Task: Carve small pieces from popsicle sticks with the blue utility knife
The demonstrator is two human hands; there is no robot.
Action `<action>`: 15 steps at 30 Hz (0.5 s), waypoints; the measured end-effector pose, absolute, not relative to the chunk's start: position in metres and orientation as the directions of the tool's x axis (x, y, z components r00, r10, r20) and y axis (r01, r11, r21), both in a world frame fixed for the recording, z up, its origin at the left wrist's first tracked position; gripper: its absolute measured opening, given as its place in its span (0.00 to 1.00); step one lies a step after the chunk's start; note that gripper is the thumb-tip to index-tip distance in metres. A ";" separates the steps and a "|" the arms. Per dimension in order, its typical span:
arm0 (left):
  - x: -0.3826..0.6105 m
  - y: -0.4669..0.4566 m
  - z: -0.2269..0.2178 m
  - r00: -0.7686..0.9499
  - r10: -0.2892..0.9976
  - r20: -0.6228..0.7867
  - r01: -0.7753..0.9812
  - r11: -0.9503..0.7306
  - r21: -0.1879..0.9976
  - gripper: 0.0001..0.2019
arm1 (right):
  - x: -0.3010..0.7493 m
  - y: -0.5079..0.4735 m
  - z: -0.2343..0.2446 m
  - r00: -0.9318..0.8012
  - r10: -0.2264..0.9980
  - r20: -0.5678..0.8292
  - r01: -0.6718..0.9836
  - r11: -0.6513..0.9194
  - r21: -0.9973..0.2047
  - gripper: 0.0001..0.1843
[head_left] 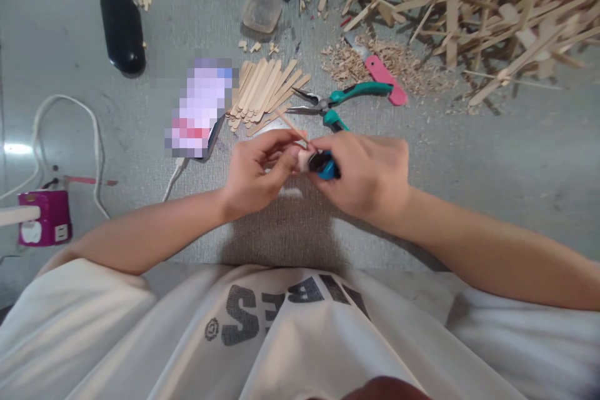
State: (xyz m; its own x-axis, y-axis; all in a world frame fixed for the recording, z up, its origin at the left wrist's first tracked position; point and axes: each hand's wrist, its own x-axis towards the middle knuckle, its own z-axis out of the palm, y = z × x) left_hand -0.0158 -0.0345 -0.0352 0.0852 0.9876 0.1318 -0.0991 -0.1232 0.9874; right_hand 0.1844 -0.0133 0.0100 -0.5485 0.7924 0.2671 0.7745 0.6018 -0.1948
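Both hands meet over the table close to my body. My left hand [262,169] is closed, its thumb and fingers pinching a thin wooden stick [290,124] that slants up to the left. My right hand [363,169] is wrapped around a small blue-and-black object [328,165]; its kind is mostly hidden by the fingers. The stick's lower end meets the right fingertips. Just beyond the hands lie a fanned pile of flat craft sticks [265,90] and long-nose pliers [323,103] with green-and-black handles.
A pink-handled knife [384,78] lies on wood shavings [340,59]. A large heap of craft sticks [450,6] fills the back right. A phone [201,106] on a white cable, black case [122,30], clear plastic container [261,9] and purple power adapter [47,219] also stand around.
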 end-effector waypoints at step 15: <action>-0.018 -0.033 -0.023 0.079 0.995 -0.060 -0.095 0.067 0.993 0.24 | 0.187 -0.008 0.020 -0.600 0.800 0.003 0.177 0.136 -0.975 0.15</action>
State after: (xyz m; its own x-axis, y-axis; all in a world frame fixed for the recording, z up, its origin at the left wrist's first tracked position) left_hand -0.0182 -0.0334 -0.0225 0.0788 0.9951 -0.0596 -0.0946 0.0669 0.9933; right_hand 0.1872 -0.0079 0.0197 -0.5997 0.8002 0.0030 0.1769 0.1362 -0.9748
